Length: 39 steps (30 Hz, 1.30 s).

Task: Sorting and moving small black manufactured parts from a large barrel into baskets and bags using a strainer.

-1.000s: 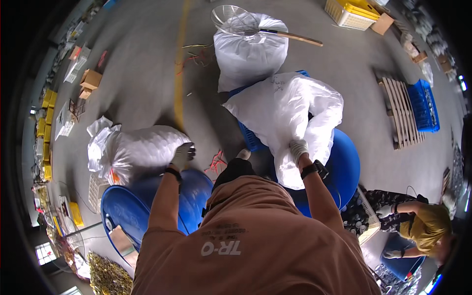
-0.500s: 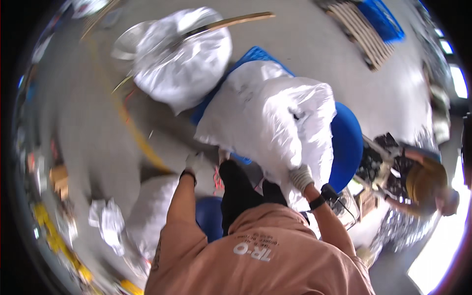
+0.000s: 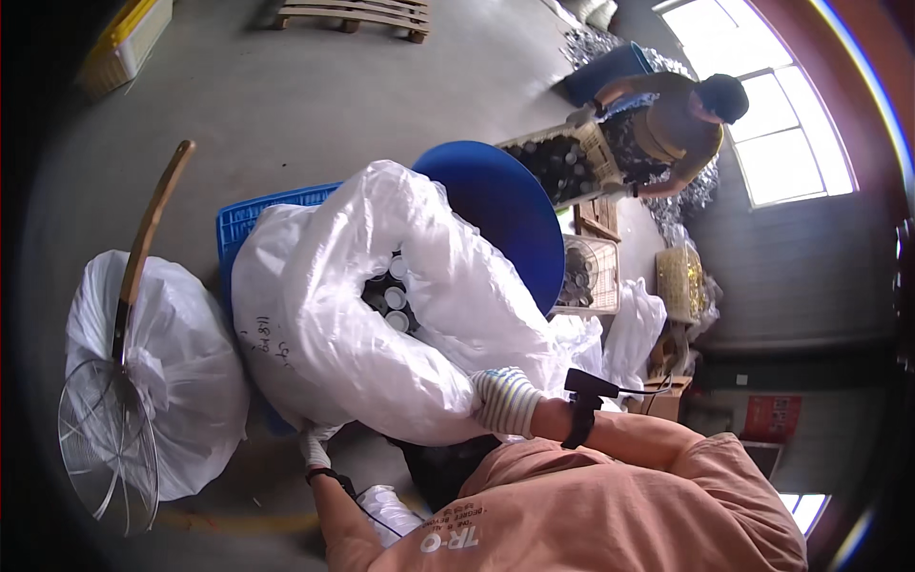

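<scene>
White plastic sack (image 3: 381,324), open-mouthed, bulging

We stand in warehouse-type workshop, sorting or packing floor. We see bare concrete floor (image 3: 315,105), wooden pallet (image 3: 355,15), blue plastic crate (image 3: 250,217), big blue drum (image 3: 503,212), bulging white sacks (image 3: 181,362). We note co-worker (image 3: 667,124) bent over crate of small dark containers (image 3: 562,164), wire baskets (image 3: 583,276), tall factory windows (image 3: 777,143).

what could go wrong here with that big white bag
The bag gapes at the top with small cans showing, so tilting it might spill them. The right hand and left hand grip only thin plastic, which may tear or slip. The other sack crowds the left side.
</scene>
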Tool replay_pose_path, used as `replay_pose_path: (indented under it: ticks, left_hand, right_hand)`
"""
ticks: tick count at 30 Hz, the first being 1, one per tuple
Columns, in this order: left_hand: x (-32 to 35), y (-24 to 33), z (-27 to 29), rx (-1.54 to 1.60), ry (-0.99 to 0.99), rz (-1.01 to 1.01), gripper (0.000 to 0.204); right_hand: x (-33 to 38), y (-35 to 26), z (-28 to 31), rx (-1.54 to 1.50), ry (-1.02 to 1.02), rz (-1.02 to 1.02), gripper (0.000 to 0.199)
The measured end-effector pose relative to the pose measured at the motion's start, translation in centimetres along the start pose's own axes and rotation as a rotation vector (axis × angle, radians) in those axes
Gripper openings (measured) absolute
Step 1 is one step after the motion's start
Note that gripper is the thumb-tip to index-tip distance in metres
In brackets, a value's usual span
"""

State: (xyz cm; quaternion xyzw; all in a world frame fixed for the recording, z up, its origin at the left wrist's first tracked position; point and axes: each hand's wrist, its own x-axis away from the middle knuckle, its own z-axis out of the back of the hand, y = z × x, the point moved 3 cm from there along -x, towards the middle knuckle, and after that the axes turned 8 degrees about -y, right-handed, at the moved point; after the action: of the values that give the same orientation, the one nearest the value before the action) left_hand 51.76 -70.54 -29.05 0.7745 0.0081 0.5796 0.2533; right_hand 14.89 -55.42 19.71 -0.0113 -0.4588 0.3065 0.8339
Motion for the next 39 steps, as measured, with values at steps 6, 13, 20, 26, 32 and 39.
replay_pose_path:
  ticks: [6, 13, 20, 26, 32, 39]
  left_hand:
    - [-2.7, 3.6, -3.9, 0.316, -0.054, 0.491, 0.026]
    - [6.5, 14.2, -8.5, -1.531, -0.29, -1.033, 0.028]
    - [27.2, 30.1, -20.6, -0.395, -0.282, -0.742, 0.051]
    - [40.9, 33.8, -37.7, 0.162, -0.696, -0.661, 0.036]
    - [45.3, 32.2, -45.4, 0.186, -0.823, -0.646, 0.026]
    - [50.2, 29.4, -46.3, 0.143, -0.675, -0.988, 0.045]
  right_hand:
    - [0.8, -0.3, 1.7, -0.033, 0.072, 0.057, 0.013]
    - [4.6, -4.1, 7.4, -0.184, 0.221, 0.334, 0.011]
    - [12.8, -0.2, 17.1, -0.549, 0.48, 0.658, 0.004]
    - [8.1, 15.8, 21.9, -0.918, 0.759, 0.671, 0.008]
    - [3.7, 28.8, 23.5, -1.206, 0.803, 0.44, 0.026]
    - [1.7, 32.0, 26.0, -0.932, 0.756, 0.391, 0.014]
